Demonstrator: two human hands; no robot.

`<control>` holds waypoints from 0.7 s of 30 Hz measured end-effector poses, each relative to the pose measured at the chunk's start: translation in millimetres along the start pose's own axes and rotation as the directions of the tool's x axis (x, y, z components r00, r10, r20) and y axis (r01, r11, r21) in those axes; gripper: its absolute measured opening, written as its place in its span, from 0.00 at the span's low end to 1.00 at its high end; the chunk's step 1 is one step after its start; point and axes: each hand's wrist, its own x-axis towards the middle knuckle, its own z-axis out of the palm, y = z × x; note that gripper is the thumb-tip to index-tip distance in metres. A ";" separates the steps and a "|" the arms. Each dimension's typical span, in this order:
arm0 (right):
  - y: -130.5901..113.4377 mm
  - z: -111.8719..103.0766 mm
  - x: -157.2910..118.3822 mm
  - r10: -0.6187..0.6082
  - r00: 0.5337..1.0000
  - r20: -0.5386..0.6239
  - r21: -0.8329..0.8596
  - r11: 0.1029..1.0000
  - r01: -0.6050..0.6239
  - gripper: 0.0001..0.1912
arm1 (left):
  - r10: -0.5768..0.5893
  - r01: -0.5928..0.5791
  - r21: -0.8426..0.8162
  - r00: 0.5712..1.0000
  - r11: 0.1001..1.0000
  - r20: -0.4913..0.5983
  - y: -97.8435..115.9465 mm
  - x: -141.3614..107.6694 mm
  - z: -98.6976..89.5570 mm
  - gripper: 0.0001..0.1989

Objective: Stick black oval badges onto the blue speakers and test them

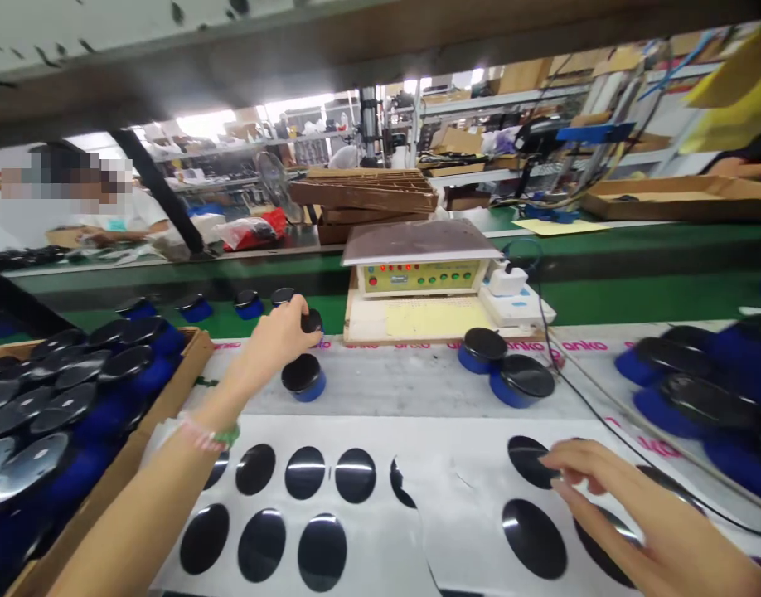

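My left hand (293, 327) reaches forward and is closed on a blue-and-black round part (311, 321), near the green belt's edge. Just below it on the bench stands another blue round part (304, 377) with a black top. Over the right side of a white sheet, my right hand (595, 481) hovers or rests with thumb and fingers bent toward each other beside a black disc (530, 461); whether something thin is between the fingertips is too small to tell. Several more black discs (322, 551) lie in rows on the sheet.
A cardboard box (187, 365) of blue parts stands at left. Several blue parts sit on the green belt (318, 282). A control box (421, 278) and power strip (523, 307) stand ahead, with cables running right. More blue parts (697, 398) are piled at right. A person sits back left.
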 end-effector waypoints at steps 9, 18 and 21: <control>-5.0 6.5 34.8 -0.182 0.833 0.522 0.088 0.983 0.159 0.27 | 0.786 -0.742 -0.487 0.596 0.461 -0.166 79.2 -126.4 90.4 0.22; -0.5 1.6 47.1 -0.269 0.756 0.597 0.135 0.962 0.236 0.28 | 0.843 -0.771 -0.488 0.524 0.409 -0.121 78.3 -124.4 115.0 0.23; -0.2 -5.4 46.9 -0.317 0.734 0.600 0.156 0.947 0.281 0.26 | 0.840 -0.768 -0.484 0.531 0.419 -0.116 79.8 -126.5 114.2 0.24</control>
